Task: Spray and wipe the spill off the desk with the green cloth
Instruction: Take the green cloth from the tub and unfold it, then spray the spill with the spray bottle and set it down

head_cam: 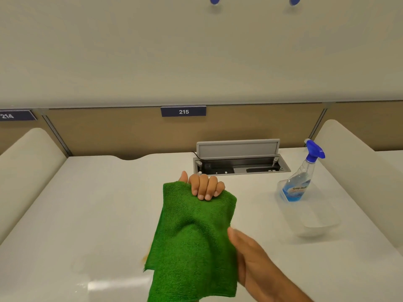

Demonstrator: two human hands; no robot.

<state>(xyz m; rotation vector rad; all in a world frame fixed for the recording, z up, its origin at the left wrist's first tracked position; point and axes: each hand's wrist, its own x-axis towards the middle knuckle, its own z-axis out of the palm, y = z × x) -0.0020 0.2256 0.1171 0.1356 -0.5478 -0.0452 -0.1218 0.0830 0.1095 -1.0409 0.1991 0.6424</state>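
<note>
The green cloth (194, 240) hangs unfolded above the middle of the white desk (87, 214). My left hand (202, 186) grips its top edge, fingers curled over the front, with the arm hidden behind the fabric. My right hand (250, 258) comes in from the lower right and holds the cloth's right edge, thumb on the front. A small orange-brown trace of the spill (145, 259) peeks out at the cloth's lower left edge; the rest is covered. The spray bottle (301, 184), blue trigger and blue liquid, stands at the right in a clear plastic tub (320, 223).
An open grey cable box (239, 166) with its lid raised is set into the desk behind the cloth. Rounded cream dividers stand at the left (26, 171) and right (357, 171). A brown back panel carries the label 215 (183, 111).
</note>
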